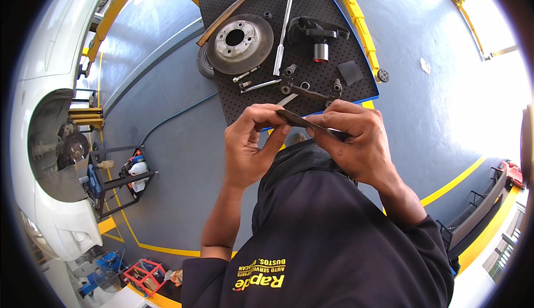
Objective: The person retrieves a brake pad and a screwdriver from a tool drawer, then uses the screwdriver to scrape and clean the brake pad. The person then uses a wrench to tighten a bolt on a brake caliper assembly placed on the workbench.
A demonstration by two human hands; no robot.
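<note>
Close in front of me, both hands hold a thin, dark brown flat piece (296, 119), seen almost edge-on, so its kind cannot be made out. My left hand (248, 138) pinches its left end between thumb and fingers. The other end is gripped by my right hand (357, 137), whose fingers hide part of it. Just beyond the hands, a dark metal brake caliper bracket (310, 93) lies on the black perforated tabletop (233, 101). Farther back rests a brake caliper (312, 28) with a shiny piston. Near it is a dark square sheet (350, 72).
A brake disc (257, 41), a wooden-handled hammer (229, 13), a long socket wrench (284, 30) and a combination wrench (261, 86) lie on the table. To the left stands a white car (53, 69) with an exposed wheel hub; a hose (177, 114) crosses the floor.
</note>
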